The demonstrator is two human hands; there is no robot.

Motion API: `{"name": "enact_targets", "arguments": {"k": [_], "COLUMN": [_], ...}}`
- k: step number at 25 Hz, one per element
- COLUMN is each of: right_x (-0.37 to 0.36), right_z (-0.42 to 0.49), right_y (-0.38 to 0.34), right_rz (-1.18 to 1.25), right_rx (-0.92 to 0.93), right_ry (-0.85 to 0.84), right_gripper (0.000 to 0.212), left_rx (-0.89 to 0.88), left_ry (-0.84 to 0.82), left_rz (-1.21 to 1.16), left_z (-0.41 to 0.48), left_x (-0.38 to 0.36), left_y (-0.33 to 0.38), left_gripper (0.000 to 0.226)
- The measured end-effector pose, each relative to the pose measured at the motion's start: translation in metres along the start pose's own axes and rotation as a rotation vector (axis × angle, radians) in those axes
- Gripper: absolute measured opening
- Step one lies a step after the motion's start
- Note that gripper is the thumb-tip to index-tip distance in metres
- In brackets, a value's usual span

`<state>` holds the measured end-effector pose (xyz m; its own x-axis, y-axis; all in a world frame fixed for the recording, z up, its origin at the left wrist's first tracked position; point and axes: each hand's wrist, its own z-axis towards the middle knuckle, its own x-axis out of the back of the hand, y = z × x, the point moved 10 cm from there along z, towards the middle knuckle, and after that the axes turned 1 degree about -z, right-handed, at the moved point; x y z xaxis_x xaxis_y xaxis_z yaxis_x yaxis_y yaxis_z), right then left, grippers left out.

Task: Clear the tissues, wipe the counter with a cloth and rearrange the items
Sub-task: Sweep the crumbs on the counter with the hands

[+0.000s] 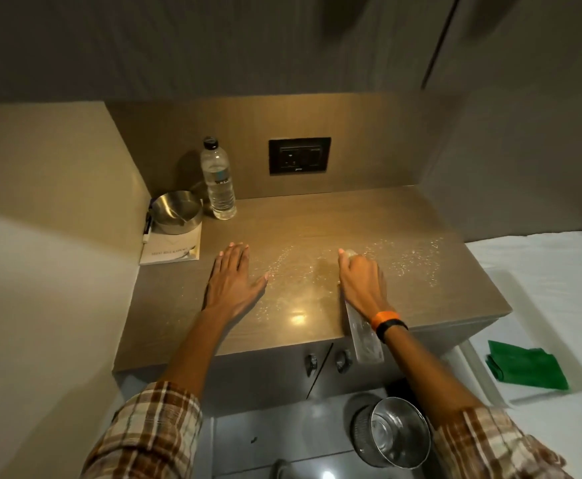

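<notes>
The brown counter is sprinkled with shiny specks or droplets across its middle and right. My left hand lies flat on the counter, fingers spread, holding nothing. My right hand presses a pale cloth onto the surface. A wad of it shows at my fingertips and a long strip trails back under my wrist and over the front edge. No loose tissues show on the counter.
In the back left corner stand a water bottle and a steel bowl on a booklet. A wall socket is behind. A metal bin sits on the floor below. A green cloth lies on a white tray at right.
</notes>
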<state>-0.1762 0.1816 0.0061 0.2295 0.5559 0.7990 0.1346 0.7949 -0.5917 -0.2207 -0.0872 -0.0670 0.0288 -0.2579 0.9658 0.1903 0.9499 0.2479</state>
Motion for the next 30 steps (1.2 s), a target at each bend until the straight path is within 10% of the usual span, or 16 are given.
{"name": "enact_targets", "arguments": {"k": [18, 30], "right_x": [-0.140, 0.010], "right_z": [-0.083, -0.039], "right_y": [-0.193, 0.010], "right_rz": [0.151, 0.067], "right_rx": [0.375, 0.066], "right_ry": [-0.357, 0.073], "right_gripper": [0.056, 0.048], "left_rx": [0.388, 0.004], "left_ry": [0.222, 0.104], "left_rz": [-0.178, -0.185], "left_z": [-0.105, -0.025], "left_x": [0.063, -0.002], "left_y": [-0.143, 0.058], "left_gripper": [0.052, 0.070]}}
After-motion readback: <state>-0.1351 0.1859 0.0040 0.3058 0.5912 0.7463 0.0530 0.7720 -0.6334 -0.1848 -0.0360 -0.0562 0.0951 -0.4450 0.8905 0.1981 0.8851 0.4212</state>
